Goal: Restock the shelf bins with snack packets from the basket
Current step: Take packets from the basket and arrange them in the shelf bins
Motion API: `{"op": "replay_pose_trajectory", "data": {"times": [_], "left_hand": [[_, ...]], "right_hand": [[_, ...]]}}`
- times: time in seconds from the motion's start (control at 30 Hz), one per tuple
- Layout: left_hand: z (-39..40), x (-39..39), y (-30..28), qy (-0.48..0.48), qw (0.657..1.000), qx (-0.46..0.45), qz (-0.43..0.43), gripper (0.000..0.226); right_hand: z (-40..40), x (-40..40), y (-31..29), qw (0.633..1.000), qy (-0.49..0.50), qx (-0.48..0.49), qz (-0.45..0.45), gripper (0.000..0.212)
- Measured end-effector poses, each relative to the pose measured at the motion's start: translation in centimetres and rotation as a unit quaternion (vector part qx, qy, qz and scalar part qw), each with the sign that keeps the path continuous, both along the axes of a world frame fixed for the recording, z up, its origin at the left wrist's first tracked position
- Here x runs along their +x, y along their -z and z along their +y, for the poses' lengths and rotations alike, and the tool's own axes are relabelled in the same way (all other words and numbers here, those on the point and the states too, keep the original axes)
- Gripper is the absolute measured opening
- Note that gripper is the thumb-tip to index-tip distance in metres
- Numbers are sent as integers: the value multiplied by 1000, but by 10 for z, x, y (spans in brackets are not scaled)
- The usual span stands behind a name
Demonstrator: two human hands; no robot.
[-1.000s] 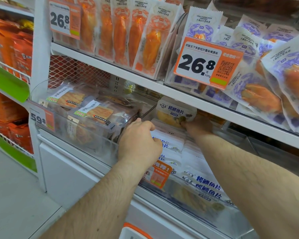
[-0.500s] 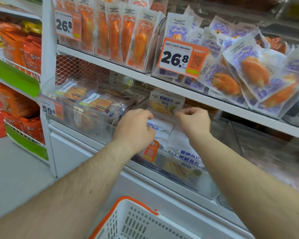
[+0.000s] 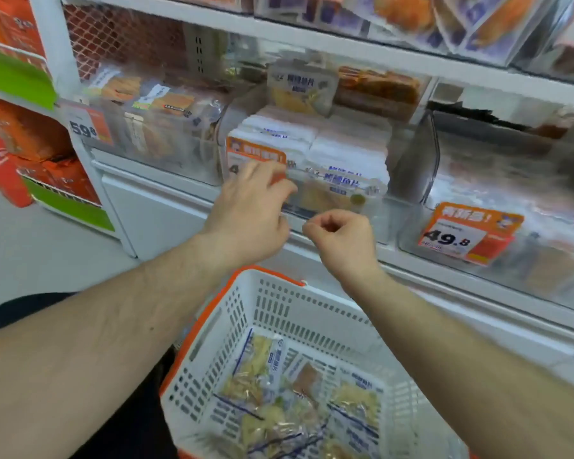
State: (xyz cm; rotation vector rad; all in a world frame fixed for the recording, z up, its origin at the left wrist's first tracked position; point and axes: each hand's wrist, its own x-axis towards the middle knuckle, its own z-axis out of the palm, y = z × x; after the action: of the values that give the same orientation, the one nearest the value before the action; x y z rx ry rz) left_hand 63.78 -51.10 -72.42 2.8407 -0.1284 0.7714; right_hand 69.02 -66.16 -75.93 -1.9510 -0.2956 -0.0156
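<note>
Head camera showed both hands empty in front of the middle shelf bin (image 3: 383, 223): the left hand (image 3: 251, 207) had its fingers loosely spread and relaxed, tips just by the orange price tag (image 3: 256, 154) on the bin's front, holding nothing; the right hand (image 3: 340, 238) was curled into a loose fist with thumb and forefinger together, and no packet could be seen in its grip. Behind them the bin was packed close to its rim with white snack packets stacked flat, one more standing upright at the back (image 3: 300, 91). Below the forearms sat the white basket (image 3: 279, 313) with its orange rim, and on its floor lay several more snack packets (image 3: 265, 376), overlapping and tilted. These looked like thin sealed plastic pouches, light and limp, with glossy film that would probably slide under the fingers; the pale flaky contents seemed brittle and likely to crumble if squeezed hard. The safest hold would probably be a pinch on the flat sealed edge at the top or side of a pouch, or a flat palm under a small stack, rather than a grasp across the filled middle. To the right, a neighbouring bin (image 3: 511, 260) carried a tag reading 49.8 (image 3: 453, 238).
</note>
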Motion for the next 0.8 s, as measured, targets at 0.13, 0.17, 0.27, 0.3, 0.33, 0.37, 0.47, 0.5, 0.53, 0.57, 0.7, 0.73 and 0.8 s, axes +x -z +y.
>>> {"op": "replay_pose_trajectory", "data": {"times": [0.13, 0.17, 0.27, 0.3, 0.33, 0.37, 0.47, 0.5, 0.53, 0.57, 0.7, 0.73, 0.8], "left_hand": [[-21, -4, 35, 47, 972, 47, 226, 43], [-23, -2, 45, 52, 958, 59, 277, 43], [-29, 4, 73, 51, 922, 37, 383, 41], [-32, 6, 83, 50, 909, 24, 414, 41], [-36, 8, 93, 53, 895, 12, 442, 41], [-40, 10, 103, 57, 883, 3, 467, 41], [-48, 12, 131, 74, 847, -37, 524, 38], [-49, 13, 139, 76, 839, -48, 537, 37], [-50, 14, 146, 76, 833, -56, 546, 36], [-50, 16, 153, 75, 827, -62, 554, 36], [-47, 22, 172, 58, 806, -99, 581, 37], [-47, 23, 176, 54, 802, -107, 585, 37], [-46, 25, 182, 47, 797, -117, 590, 38]], "right_hand": [[-17, -15, 73, 990, -21, -94, 100, 23], [-21, -16, 91, 985, -20, -121, 118, 24], [-34, -14, 141, 965, -13, -176, 193, 32], [-39, -14, 157, 954, -14, -196, 228, 32], [-45, -14, 174, 941, -16, -221, 257, 29], [-51, -14, 191, 926, -17, -251, 281, 26], [-69, -17, 231, 877, -33, -361, 315, 12], [-75, -19, 241, 865, -39, -389, 315, 18], [-80, -22, 249, 856, -48, -406, 315, 23], [-82, -25, 255, 848, -61, -422, 316, 25], [-82, -30, 281, 808, -120, -516, 258, 41], [-80, -31, 288, 801, -129, -532, 242, 50], [-74, -32, 303, 788, -148, -547, 240, 74]]}}
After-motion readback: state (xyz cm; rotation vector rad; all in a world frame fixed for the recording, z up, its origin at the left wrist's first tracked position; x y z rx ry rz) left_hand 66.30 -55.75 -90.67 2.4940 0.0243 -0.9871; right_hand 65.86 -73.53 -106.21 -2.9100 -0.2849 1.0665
